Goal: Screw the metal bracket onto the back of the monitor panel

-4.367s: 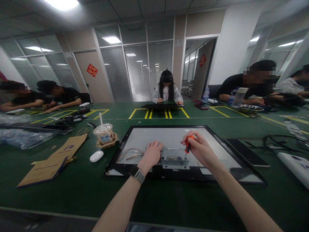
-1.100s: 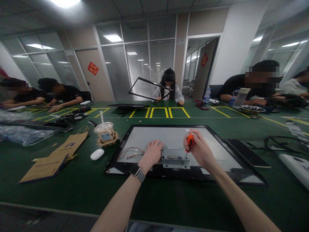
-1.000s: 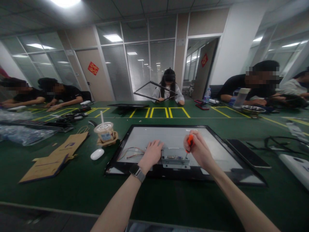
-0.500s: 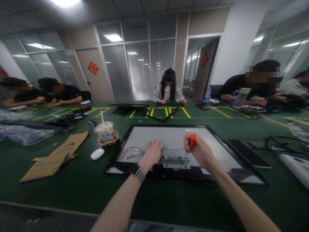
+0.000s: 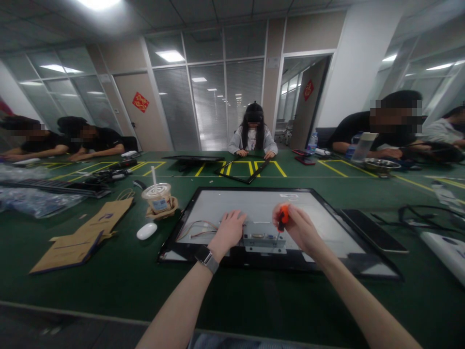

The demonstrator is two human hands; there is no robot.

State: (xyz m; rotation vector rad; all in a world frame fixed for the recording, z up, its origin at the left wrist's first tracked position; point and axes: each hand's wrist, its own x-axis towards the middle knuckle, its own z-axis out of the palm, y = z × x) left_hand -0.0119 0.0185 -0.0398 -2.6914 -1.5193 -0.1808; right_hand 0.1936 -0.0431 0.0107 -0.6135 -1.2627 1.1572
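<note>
A flat monitor panel (image 5: 319,213) with a black frame lies face down on the green table. A small metal bracket with a port (image 5: 263,238) sits on its near middle. My left hand (image 5: 228,231) rests flat on the panel just left of the bracket, fingers stretched out, a watch on the wrist. My right hand (image 5: 298,228) is closed round an orange-handled screwdriver (image 5: 282,219), whose tip points down at the bracket's right end. Thin coloured wires (image 5: 194,230) lie on the panel to the left.
A lidded drink cup with straw (image 5: 158,198), a white mouse (image 5: 146,231) and a brown paper bag (image 5: 83,231) lie to the left. A dark phone (image 5: 370,229) and cables (image 5: 428,215) lie to the right. Other people work round the table; one opposite has a black frame (image 5: 242,172) before them.
My right hand has shifted slightly left and down with the screwdriver. The person opposite has lowered the black frame from the air onto the table.
</note>
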